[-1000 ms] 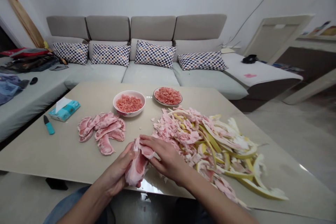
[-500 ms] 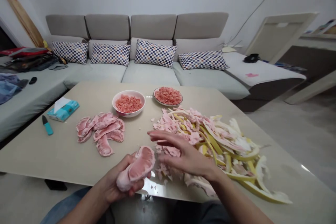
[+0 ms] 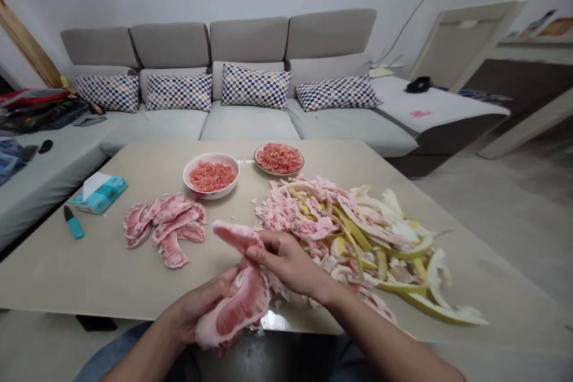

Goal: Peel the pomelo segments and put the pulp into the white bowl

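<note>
In my left hand (image 3: 197, 307) lies a chunk of pink pomelo (image 3: 239, 310), its cut flesh facing up, close above the table's front edge. My right hand (image 3: 289, 265) pinches a pomelo segment (image 3: 235, 235) between thumb and fingers, just above that chunk. Whether the two pieces are still joined I cannot tell. To the left, several loose pomelo segments (image 3: 172, 224) lie in a heap on the table. Right of my hands spreads a large pile of yellow-green rind and pink membrane scraps (image 3: 358, 239).
A white bowl (image 3: 215, 193) and a dark-rimmed plate (image 3: 280, 172) hold pink pulp at the back of the table (image 3: 102, 274). A teal tissue pack (image 3: 105, 194) and a teal-handled knife (image 3: 74, 224) lie at left. Behind stands a grey sofa (image 3: 246, 125) with checkered cushions.
My right hand was open over the scraps; it has moved left and now grips a segment raised from the chunk. The left hand still holds the chunk. The view has shifted slightly.
</note>
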Demonstrator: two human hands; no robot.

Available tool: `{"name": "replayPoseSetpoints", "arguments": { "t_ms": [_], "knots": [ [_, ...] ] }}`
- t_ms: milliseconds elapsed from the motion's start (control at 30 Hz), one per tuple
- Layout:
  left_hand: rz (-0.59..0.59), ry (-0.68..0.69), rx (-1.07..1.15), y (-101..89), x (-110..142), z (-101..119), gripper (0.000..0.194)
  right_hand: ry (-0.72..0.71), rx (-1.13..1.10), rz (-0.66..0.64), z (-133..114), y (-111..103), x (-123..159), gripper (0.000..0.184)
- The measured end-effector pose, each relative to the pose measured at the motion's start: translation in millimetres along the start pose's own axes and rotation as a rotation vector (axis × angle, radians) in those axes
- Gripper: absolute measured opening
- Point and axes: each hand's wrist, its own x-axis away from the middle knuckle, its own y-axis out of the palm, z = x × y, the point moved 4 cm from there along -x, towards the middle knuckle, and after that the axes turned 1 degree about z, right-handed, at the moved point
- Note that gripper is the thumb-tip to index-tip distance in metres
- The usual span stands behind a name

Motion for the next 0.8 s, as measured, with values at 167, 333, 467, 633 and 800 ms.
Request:
{"name": "replayPoseSetpoints", "arguments": {
  "t_ms": [167, 333, 467, 633, 800],
  "knots": [
    [0.025, 0.118, 0.047, 4.6, 7, 10, 0.048, 0.235, -0.476, 0.179, 26, -7, -7, 0.040],
    [0.129, 0.208, 0.045, -2.4, 15, 11, 0.046, 0.329, -0.607, 0.240, 39, -21, -12, 0.036],
    [0.316, 0.231, 0.056, -14.8, 19, 12, 0.052, 0.361, -0.606, 0.127, 40, -11, -12, 0.037],
    [0.390, 0.337, 0.083, -24.4, 26, 22, 0.042, 0.328, -0.423, 0.099, 38, -2, -20, 0.035],
    [0.176, 0.238, -0.083, -21.8, 35, 21, 0.045, 0.084, 0.023, -0.106, 17, 25, -80, 0.040]
  ]
}}
